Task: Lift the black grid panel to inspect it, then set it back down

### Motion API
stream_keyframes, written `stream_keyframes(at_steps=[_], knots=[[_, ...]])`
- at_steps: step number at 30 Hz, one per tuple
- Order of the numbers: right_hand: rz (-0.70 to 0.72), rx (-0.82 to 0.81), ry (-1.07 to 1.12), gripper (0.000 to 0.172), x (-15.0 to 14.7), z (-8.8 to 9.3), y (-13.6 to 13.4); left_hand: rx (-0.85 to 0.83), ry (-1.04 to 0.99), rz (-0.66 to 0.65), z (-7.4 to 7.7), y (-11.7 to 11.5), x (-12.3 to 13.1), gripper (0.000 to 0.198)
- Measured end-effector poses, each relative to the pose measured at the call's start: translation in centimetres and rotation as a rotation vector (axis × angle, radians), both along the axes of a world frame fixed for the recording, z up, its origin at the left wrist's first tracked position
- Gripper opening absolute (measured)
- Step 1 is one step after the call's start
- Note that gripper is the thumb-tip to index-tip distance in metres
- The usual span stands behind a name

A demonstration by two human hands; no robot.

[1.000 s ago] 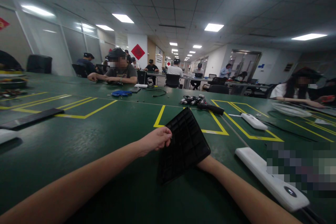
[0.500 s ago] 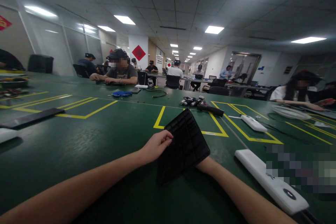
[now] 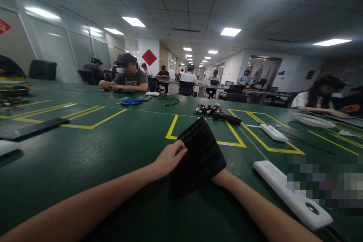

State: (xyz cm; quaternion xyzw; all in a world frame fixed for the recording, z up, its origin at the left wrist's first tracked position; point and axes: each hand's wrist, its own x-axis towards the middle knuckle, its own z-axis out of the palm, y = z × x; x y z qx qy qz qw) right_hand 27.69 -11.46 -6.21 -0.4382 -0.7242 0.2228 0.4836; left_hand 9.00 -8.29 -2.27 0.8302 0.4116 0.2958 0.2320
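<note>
A black tray [image 3: 200, 153] divided into a grid of compartments is tilted up in front of me, over the green table. My right hand [image 3: 221, 179] reaches behind its lower right edge and holds it from the back; those fingers are hidden by the tray. At the tray's left side is my left hand [image 3: 171, 157], its fingers curled and the thumb close to the forefinger. Those fingertips overlap the compartments, and whatever they pinch is too small or too dark to make out.
A white power strip [image 3: 293, 194] lies to the right, a smaller white device [image 3: 273, 132] beyond it. Metal parts with cables [image 3: 208, 109] sit behind the tray. A long black bar [image 3: 35, 128] lies left, a blue item [image 3: 131, 101] farther back. Co-workers sit around the table.
The tray and both hands stay almost where they were. The whole view has shifted very slightly.
</note>
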Motion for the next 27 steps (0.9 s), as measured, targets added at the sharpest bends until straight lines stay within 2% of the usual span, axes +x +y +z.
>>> stream_keyframes(at_steps=[6,11,14,18,23,27], knots=[[0.002,-0.004,-0.024,0.046,0.12,0.22,-0.20,0.044,0.113,0.092,-0.04,-0.09,0.12,0.037],[-0.009,-0.008,-0.023,0.045,0.11,0.05,-0.11,0.079,0.230,0.075,0.08,-0.28,0.08,0.034],[-0.005,-0.011,-0.019,0.044,0.10,0.02,0.02,0.114,0.295,0.083,0.12,-0.17,0.27,0.040],[0.012,-0.006,-0.024,0.045,0.15,0.06,-0.04,0.121,0.334,0.107,0.28,-0.18,0.18,0.044],[0.013,-0.009,-0.020,0.044,0.09,-0.05,-0.08,0.150,0.360,0.102,0.30,-0.33,0.18,0.037],[0.007,-0.012,-0.016,0.042,0.03,-0.03,0.00,0.148,0.387,0.127,0.41,-0.41,0.50,0.043]])
